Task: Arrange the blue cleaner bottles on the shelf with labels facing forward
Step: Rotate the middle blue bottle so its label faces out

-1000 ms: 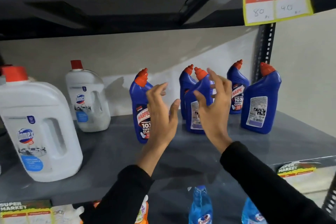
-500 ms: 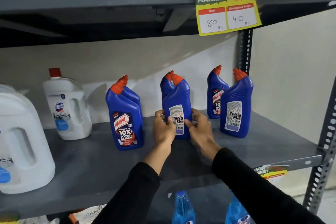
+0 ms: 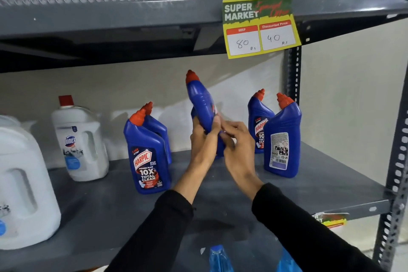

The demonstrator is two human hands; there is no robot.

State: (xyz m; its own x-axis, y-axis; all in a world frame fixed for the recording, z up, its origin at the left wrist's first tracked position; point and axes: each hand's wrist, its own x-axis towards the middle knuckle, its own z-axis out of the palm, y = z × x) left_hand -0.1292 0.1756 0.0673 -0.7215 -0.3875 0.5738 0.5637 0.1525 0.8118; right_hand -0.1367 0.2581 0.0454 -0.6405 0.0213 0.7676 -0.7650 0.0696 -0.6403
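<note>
Hands meet around one blue bottle (image 3: 202,104), lifted off the shelf (image 3: 320,185). Left hand (image 3: 204,139) grips its lower body. Right hand (image 3: 237,141) pinches it beside.

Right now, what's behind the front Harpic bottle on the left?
Another blue bottle stands right behind the front Harpic bottle; only its red cap and shoulder show. Its label is hidden.

You can't read the label on the lifted blue bottle (image 3: 199,104): it's motion-blurred, and your left hand (image 3: 202,139) and right hand (image 3: 239,142) cover its lower half. A second Harpic bottle (image 3: 157,126) hides behind the front one (image 3: 146,157). The large white jug (image 3: 24,185) is cut off at the left edge, and two pale blue bottles (image 3: 218,258) at the bottom edge.
</note>
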